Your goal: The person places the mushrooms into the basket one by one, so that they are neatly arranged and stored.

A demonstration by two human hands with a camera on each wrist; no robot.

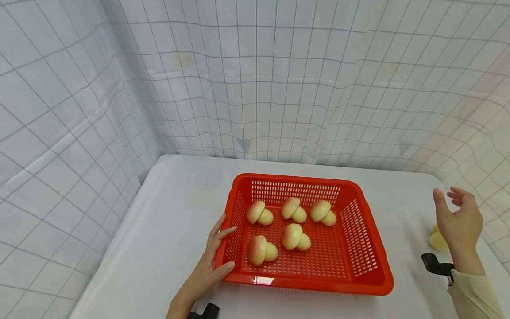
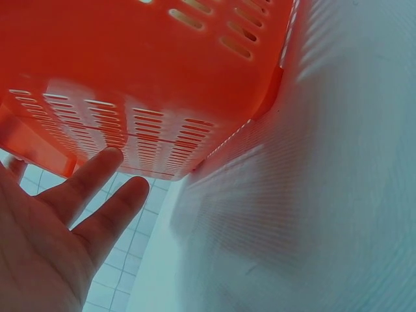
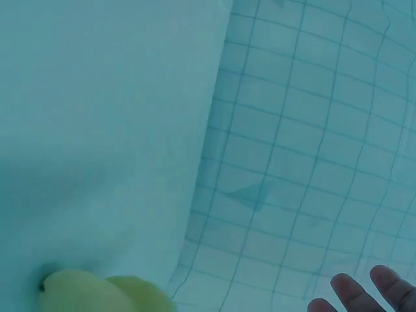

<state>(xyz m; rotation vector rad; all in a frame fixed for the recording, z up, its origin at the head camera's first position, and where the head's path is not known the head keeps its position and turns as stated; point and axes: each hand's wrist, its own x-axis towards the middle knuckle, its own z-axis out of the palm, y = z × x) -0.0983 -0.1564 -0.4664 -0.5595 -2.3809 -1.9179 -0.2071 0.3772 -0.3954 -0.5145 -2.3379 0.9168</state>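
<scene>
A red plastic basket (image 1: 311, 290) with slotted walls stands on the white table. My left hand (image 1: 207, 261) rests on its left side with fingers spread, the thumb at the near left corner and a finger over the rim. In the left wrist view, two straight fingers (image 2: 107, 214) lie along the outer side wall. Several yellow mushroom-shaped pieces with reddish caps (image 1: 292, 237) lie inside the basket. Well to the right, my right hand (image 1: 462, 221) hovers with loosely bent fingers and holds nothing. Below it is a yellow rounded piece (image 1: 437, 241), partly hidden by the hand.
White cloth covers the table (image 1: 187, 204). White curtains with a dark grid (image 1: 255, 88) hang behind and on both sides. The table's right edge runs close to the yellow piece. Black wrist mounts (image 1: 434, 265) sit at both wrists.
</scene>
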